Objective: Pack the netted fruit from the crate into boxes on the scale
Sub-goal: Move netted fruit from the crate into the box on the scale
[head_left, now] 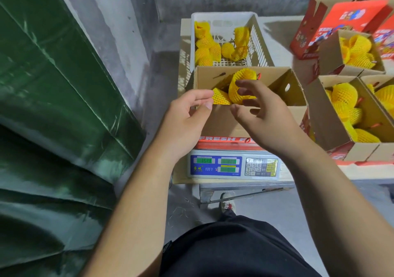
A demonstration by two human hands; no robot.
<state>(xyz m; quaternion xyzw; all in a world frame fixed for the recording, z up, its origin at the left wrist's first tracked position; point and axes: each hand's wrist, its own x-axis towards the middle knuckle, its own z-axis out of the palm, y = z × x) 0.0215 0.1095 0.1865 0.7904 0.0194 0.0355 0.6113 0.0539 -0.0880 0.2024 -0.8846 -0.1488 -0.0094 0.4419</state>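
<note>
A white plastic crate [259,42] at the back holds several fruit in yellow foam netting [205,46]. In front of it an open cardboard box [221,123] stands on a digital scale [232,166] with lit green displays. Inside the box are two netted fruit, one tall [243,78] and one lower at the front left [220,97]. My left hand [185,116] is at the box's front left rim, thumb outside, forefinger by the lower fruit, with a gap between them. My right hand [264,116] hovers over the box with fingers spread just in front of the tall fruit.
Open boxes filled with netted fruit [332,123] [332,57] stand to the right on the same table, with red printed boxes [341,18] behind them. A green tarpaulin [53,84] fills the left side. A concrete wall is behind. My shoe [228,202] is under the table.
</note>
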